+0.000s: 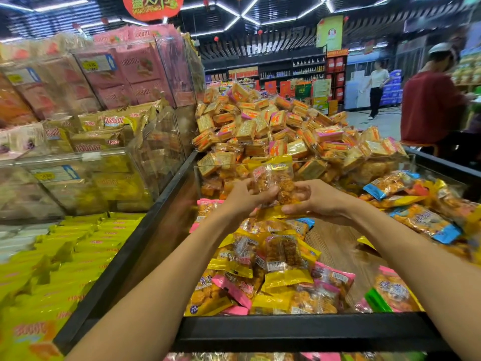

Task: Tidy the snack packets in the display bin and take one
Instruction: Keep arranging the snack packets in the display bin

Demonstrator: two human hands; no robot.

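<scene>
Yellow-trimmed snack packet (276, 182) raised above display bin (299, 325), pinched between both hands: left hand (246, 198) and right hand (316, 200) curl fingers round it; likely taking step; loose packets (281, 259) below untidy; next: lift clear or straighten heap.

A red hanging sign (153, 6) near the ceiling reads "GRAND OPENING" beneath large Chinese characters (too blurred to make out). Print on the snack packets (281, 259) and the shelf price tags (97, 64) cannot be read.
</scene>
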